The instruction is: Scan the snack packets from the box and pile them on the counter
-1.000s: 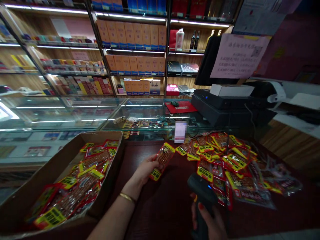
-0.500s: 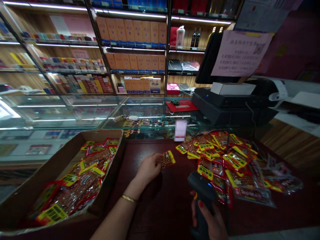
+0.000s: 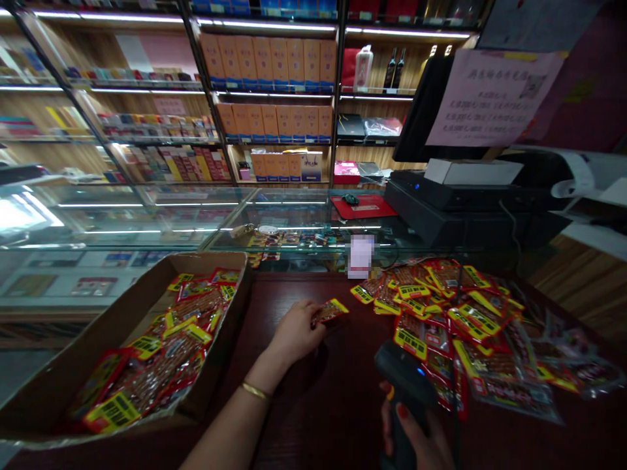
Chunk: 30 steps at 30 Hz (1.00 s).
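Note:
My left hand (image 3: 297, 331) pinches a small red and yellow snack packet (image 3: 331, 311) by its left end, just above the dark red counter. The packet is tilted, its yellow edge pointing away to the right. At the lower right my right hand (image 3: 416, 434) is wrapped round the grip of a black barcode scanner (image 3: 404, 375), which shows a small blue light. The scanner head points up and left, apart from the packet. Just beyond it lies a loose pile of similar snack packets (image 3: 431, 300). An open cardboard box (image 3: 34, 385) with more packets stands to the left.
Behind the counter (image 3: 313, 398) runs a glass display case (image 3: 196, 215). A red mouse pad (image 3: 362, 207) lies on it, beside a black register (image 3: 460, 205) and a monitor bearing a paper notice (image 3: 494, 98). A dark cable hangs past the pile.
My left hand has turned the snack packet, so its face now tilts away more. My right hand holds the scanner much as before. The whole view has shifted slightly.

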### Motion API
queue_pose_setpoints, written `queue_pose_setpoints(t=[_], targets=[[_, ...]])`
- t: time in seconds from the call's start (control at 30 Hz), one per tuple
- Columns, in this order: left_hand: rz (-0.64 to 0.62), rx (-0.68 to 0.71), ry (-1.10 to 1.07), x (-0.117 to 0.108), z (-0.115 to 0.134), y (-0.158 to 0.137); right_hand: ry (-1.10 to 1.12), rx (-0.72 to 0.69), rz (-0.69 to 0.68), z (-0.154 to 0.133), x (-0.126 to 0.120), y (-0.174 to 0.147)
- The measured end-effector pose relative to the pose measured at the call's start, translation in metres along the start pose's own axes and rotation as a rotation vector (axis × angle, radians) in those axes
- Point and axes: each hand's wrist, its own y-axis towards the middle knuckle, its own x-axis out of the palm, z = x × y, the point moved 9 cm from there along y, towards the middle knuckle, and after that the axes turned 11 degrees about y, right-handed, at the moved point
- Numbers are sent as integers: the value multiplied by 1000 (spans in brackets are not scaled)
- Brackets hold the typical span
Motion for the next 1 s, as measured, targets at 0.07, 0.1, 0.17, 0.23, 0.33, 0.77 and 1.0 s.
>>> queue_pose_setpoints(t=[0.07, 0.1, 0.17, 0.23, 0.33, 0.77, 1.0], targets=[[28, -70, -97, -5, -4, 2, -10, -3, 2, 0, 0, 0], [45, -109, -164, -6, -8, 2, -11, -2, 3, 0, 0, 0], [65, -180, -314, -5, -16, 3, -12, 9, 13, 2, -2, 0], [34, -246, -487, 4, -24, 4, -11, 25, 27, 3, -3, 0], [-35, -347, -740, 24, -31, 3, -14, 43, 40, 5, -5, 0], [-123, -477, -1093, 33, -38, -1, 17, -38, 7, -7, 5, -6], [-92, -384, -1256, 31, -34, 4, 20, -21, -15, -4, 4, -3]])
